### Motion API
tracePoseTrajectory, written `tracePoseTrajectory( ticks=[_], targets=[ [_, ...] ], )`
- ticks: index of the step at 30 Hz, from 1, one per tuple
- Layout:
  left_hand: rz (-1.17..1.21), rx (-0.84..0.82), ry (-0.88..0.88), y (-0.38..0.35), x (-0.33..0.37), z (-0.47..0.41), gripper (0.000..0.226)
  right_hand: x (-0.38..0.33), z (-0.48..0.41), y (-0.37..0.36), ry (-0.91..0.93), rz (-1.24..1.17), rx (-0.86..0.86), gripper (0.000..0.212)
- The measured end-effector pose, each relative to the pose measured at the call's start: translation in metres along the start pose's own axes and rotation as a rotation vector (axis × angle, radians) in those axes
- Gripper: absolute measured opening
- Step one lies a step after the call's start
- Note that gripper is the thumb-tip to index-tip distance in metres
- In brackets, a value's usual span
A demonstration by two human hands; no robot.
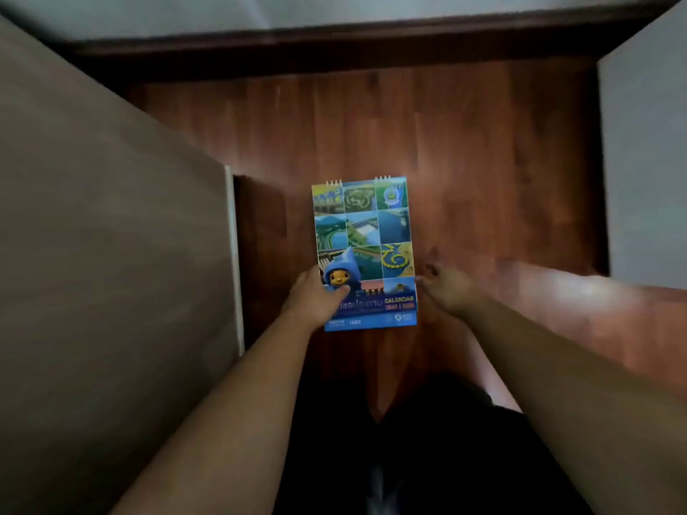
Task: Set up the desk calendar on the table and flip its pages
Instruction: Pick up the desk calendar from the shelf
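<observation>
The desk calendar (366, 239) is a blue spiral-bound booklet with a grid of aerial photos and a blue-hooded cartoon figure on its cover, its wire rings at the far edge. It is held out over a reddish wooden floor. My left hand (318, 301) grips its near left corner, thumb on the cover. My right hand (448, 289) is at the calendar's near right edge, fingers spread and blurred; whether it touches the edge I cannot tell.
A brown flat surface (111, 254) with a pale edge fills the left side. A grey-white panel (643, 161) stands at the right. A dark wooden skirting (334, 42) runs along the far wall. Dark clothing (427, 451) shows below my arms.
</observation>
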State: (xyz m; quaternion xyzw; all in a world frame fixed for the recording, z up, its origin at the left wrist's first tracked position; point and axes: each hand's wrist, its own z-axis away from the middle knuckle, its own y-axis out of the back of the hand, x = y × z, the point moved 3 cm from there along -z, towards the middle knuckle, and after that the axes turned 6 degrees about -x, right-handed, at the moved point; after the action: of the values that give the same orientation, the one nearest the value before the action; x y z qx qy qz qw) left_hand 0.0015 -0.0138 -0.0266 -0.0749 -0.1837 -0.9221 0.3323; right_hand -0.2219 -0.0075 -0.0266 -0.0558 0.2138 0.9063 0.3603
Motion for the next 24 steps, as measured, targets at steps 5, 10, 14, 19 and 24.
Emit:
tracePoseTrajectory(
  ticks=[5,10,14,19,24],
  targets=[
    [0.418,-0.001,0.132,-0.023,-0.022,-0.049,0.075,0.004,-0.052,-0.032,-0.06,-0.35,0.042,0.047],
    [0.719,0.072,0.126,-0.026,-0.01,-0.036,0.058,-0.009,-0.045,-0.038,-0.065,-0.54,0.185,0.057],
    [0.782,0.15,0.033,-0.008,0.019,0.02,0.047,-0.029,0.016,-0.005,-0.046,-0.506,0.381,0.051],
    [0.789,0.205,-0.067,0.035,0.054,0.142,0.034,-0.064,0.138,0.041,0.002,-0.525,0.416,0.045],
    [0.81,0.229,-0.159,0.082,0.095,0.287,0.025,-0.112,0.284,0.102,0.062,-0.506,0.437,0.043]
  ],
)
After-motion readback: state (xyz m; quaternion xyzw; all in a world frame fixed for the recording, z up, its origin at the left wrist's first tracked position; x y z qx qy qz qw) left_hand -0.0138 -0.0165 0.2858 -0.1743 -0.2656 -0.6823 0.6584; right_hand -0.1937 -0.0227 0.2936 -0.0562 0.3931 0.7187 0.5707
